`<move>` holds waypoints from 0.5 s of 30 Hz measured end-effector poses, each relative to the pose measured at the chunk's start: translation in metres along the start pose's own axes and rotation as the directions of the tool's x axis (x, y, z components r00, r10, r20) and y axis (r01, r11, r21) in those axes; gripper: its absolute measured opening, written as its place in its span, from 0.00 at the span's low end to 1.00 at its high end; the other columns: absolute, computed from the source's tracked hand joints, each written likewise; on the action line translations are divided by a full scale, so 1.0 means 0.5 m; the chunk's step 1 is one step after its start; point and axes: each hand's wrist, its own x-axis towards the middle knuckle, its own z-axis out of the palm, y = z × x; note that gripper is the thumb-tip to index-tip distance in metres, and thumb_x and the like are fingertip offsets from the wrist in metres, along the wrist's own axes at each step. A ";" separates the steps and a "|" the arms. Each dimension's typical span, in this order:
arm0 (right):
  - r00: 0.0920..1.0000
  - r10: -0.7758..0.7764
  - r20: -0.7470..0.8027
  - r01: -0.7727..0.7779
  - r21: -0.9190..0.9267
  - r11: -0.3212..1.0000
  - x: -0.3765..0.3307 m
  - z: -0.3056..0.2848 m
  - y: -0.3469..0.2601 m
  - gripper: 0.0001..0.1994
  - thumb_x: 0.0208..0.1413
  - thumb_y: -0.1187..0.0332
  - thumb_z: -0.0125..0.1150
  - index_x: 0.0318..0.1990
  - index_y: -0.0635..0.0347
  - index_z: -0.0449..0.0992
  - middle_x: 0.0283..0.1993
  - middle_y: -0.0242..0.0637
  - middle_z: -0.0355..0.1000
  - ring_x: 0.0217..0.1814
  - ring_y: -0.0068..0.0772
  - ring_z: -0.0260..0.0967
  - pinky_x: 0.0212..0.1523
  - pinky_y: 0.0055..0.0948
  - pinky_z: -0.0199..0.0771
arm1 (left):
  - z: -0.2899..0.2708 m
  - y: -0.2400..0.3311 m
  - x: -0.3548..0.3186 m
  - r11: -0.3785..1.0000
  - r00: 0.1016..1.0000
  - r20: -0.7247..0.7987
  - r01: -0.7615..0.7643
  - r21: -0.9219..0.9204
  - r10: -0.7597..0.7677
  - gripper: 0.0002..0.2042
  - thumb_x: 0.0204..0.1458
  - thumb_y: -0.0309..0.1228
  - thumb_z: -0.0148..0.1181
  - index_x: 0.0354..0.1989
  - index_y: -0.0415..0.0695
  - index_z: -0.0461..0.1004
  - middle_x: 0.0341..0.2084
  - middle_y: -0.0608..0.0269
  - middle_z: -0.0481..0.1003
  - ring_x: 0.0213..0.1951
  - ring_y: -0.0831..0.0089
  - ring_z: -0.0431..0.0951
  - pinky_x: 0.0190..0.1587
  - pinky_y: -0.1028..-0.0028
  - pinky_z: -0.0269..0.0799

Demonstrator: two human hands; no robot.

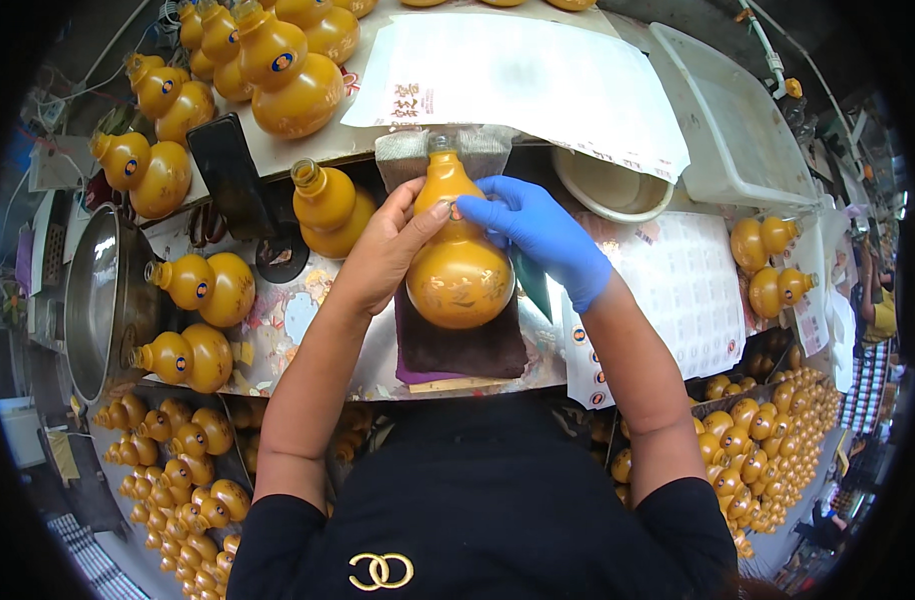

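While both hands' fingers (433,215) pinch the gourd bottle (460,265), neighbouring bottles (323,205) crowd leftward.

1. My left hand (386,245) covers the left flank of the gourd bottle (459,262).
2. My gloved right hand (544,232) hides its right shoulder.
3. The gold markings on its belly are too blurred to make out.
4. The dark cloth (465,348) is mostly buried under the bottle.

Bright, even overhead light, glossy glare on the bottles (459,270), fisheye bending and dark rim.
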 end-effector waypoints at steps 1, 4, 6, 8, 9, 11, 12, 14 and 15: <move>1.000 -0.001 0.006 0.001 0.003 1.000 0.003 -0.002 -0.001 0.27 0.50 0.50 0.67 0.45 0.68 0.74 0.27 0.29 0.68 0.27 0.16 0.62 0.30 0.17 0.63 | 0.000 -0.001 0.002 1.000 1.000 -0.007 -0.008 0.020 0.008 0.27 0.59 0.37 0.56 0.62 0.35 0.57 0.51 0.57 0.70 0.52 0.74 0.70 0.55 0.75 0.66; 1.000 0.001 0.009 -0.001 0.013 1.000 0.001 -0.002 -0.005 0.27 0.51 0.50 0.66 0.44 0.68 0.74 0.26 0.29 0.68 0.27 0.16 0.62 0.30 0.17 0.63 | 0.003 -0.005 0.001 1.000 1.000 -0.018 -0.009 0.019 0.009 0.27 0.60 0.38 0.55 0.62 0.36 0.58 0.51 0.58 0.70 0.52 0.74 0.70 0.55 0.75 0.66; 1.000 -0.006 0.008 0.006 0.023 1.000 0.001 -0.002 -0.003 0.26 0.51 0.50 0.66 0.43 0.68 0.74 0.26 0.30 0.68 0.27 0.16 0.62 0.30 0.17 0.63 | 0.006 -0.004 0.000 1.000 1.000 -0.024 0.000 0.023 0.001 0.26 0.60 0.38 0.55 0.62 0.36 0.58 0.51 0.58 0.70 0.52 0.74 0.70 0.55 0.75 0.66; 1.000 -0.017 0.004 0.017 0.040 0.999 0.004 -0.003 0.008 0.26 0.51 0.50 0.66 0.43 0.68 0.74 0.26 0.30 0.68 0.27 0.16 0.62 0.30 0.17 0.63 | 0.008 -0.002 -0.002 1.000 1.000 -0.020 0.008 0.025 -0.007 0.26 0.60 0.39 0.54 0.62 0.36 0.58 0.51 0.58 0.69 0.52 0.74 0.70 0.55 0.75 0.66; 1.000 -0.020 0.003 0.020 0.031 0.999 0.005 -0.003 0.007 0.26 0.51 0.50 0.65 0.43 0.68 0.74 0.27 0.30 0.68 0.27 0.16 0.62 0.30 0.17 0.63 | 0.009 0.001 -0.003 1.000 1.000 -0.015 0.009 0.025 -0.009 0.26 0.61 0.39 0.54 0.61 0.36 0.58 0.51 0.58 0.69 0.52 0.74 0.70 0.55 0.75 0.66; 1.000 -0.021 -0.001 0.021 0.012 1.000 0.005 -0.002 0.009 0.26 0.52 0.49 0.65 0.42 0.67 0.74 0.27 0.30 0.68 0.27 0.16 0.62 0.30 0.17 0.63 | 0.009 0.000 -0.004 0.999 1.000 -0.003 0.013 0.030 -0.013 0.26 0.61 0.39 0.53 0.61 0.36 0.59 0.51 0.59 0.69 0.52 0.74 0.70 0.55 0.75 0.66; 1.000 -0.027 -0.005 0.027 0.000 1.000 0.006 -0.001 0.009 0.26 0.52 0.49 0.64 0.42 0.67 0.74 0.27 0.30 0.68 0.27 0.16 0.62 0.30 0.18 0.64 | 0.006 0.000 -0.001 0.999 1.000 0.003 0.015 0.036 -0.015 0.25 0.61 0.39 0.53 0.61 0.36 0.59 0.51 0.59 0.69 0.52 0.75 0.70 0.55 0.75 0.66; 0.999 -0.034 -0.010 0.034 -0.024 0.999 0.006 0.000 0.004 0.26 0.52 0.48 0.64 0.42 0.67 0.74 0.27 0.31 0.68 0.27 0.16 0.62 0.30 0.18 0.64 | 0.000 -0.002 0.002 1.000 1.000 0.017 0.022 -0.006 -0.022 0.25 0.61 0.40 0.52 0.61 0.36 0.59 0.50 0.59 0.69 0.52 0.75 0.70 0.55 0.75 0.66; 1.000 -0.024 -0.001 0.024 0.006 1.000 0.003 0.000 0.002 0.26 0.53 0.48 0.63 0.41 0.67 0.74 0.28 0.31 0.68 0.27 0.16 0.62 0.30 0.18 0.64 | -0.005 -0.004 0.004 0.998 0.999 0.025 0.027 -0.052 -0.026 0.25 0.61 0.40 0.52 0.61 0.36 0.59 0.50 0.59 0.70 0.52 0.75 0.70 0.55 0.75 0.66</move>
